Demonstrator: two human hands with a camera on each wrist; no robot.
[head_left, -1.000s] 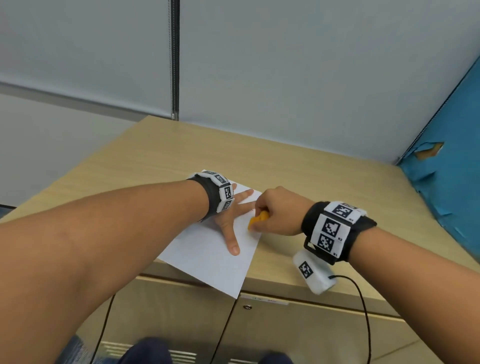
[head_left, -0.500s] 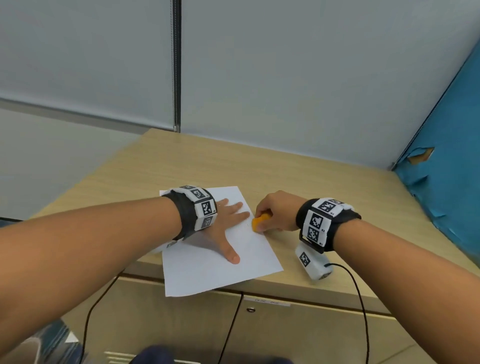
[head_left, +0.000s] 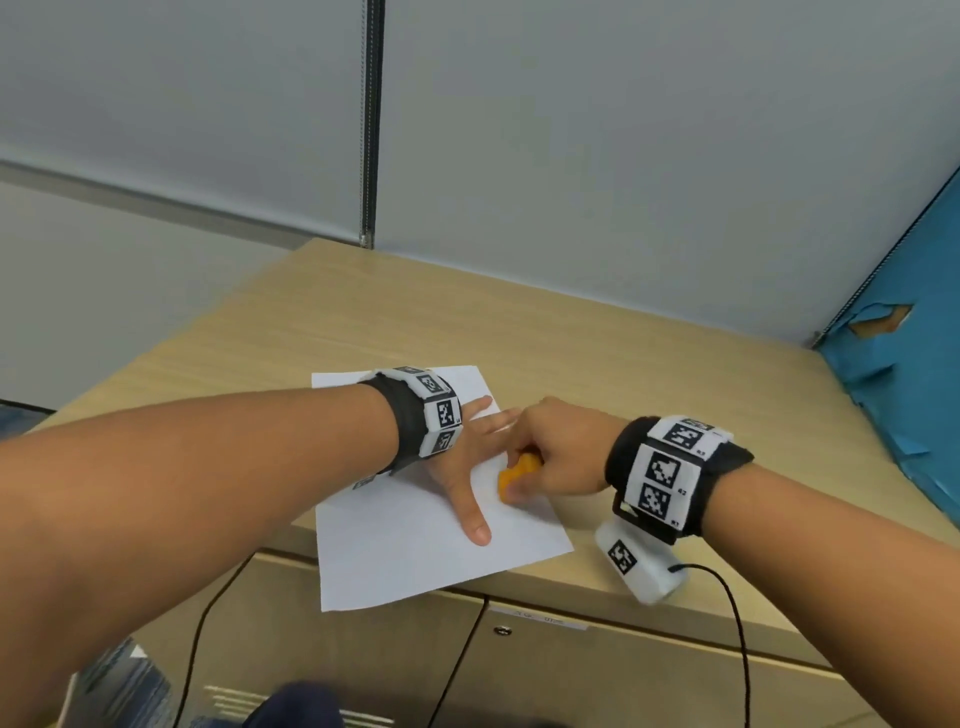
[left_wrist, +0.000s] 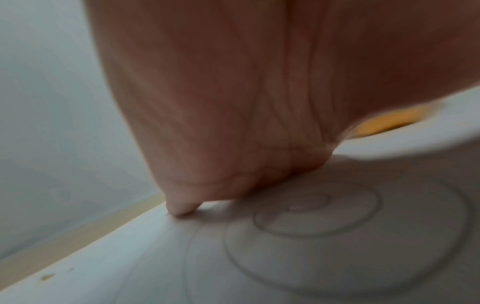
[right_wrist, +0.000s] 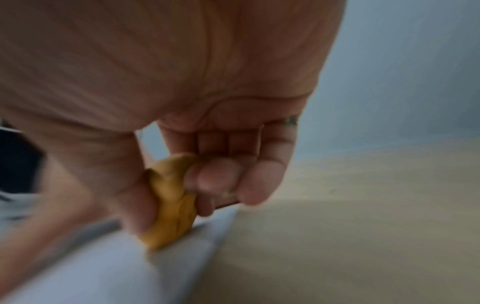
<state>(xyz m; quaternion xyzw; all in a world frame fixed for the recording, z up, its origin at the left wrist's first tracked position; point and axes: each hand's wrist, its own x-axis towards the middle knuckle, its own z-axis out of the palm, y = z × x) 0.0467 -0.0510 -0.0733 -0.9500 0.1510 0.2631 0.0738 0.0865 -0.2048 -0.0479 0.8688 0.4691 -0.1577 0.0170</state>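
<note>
A white sheet of paper (head_left: 415, 551) lies on the wooden cabinet top (head_left: 571, 353), its near corner hanging past the front edge. Pencil spiral lines (left_wrist: 337, 236) are drawn on it. My left hand (head_left: 470, 457) lies flat on the sheet with fingers spread, pressing it down. My right hand (head_left: 556, 457) grips a soft orange eraser-like lump (head_left: 514, 475) between thumb and curled fingers, its lower end touching the paper near the sheet's right edge. The same orange lump (right_wrist: 174, 203) fills the pinch in the right wrist view, and shows past the left palm (left_wrist: 384, 121).
A grey partition wall (head_left: 571, 156) backs the cabinet top. A blue panel (head_left: 924, 338) with torn patches stands on the right. Cabinet doors (head_left: 571, 675) sit below the front edge. Black cables (head_left: 737, 623) hang from my wrists.
The paper has turned under my left hand, from a slanted lie to nearly square with the cabinet edge. My right hand with the orange lump has shifted slightly along the sheet's right side.
</note>
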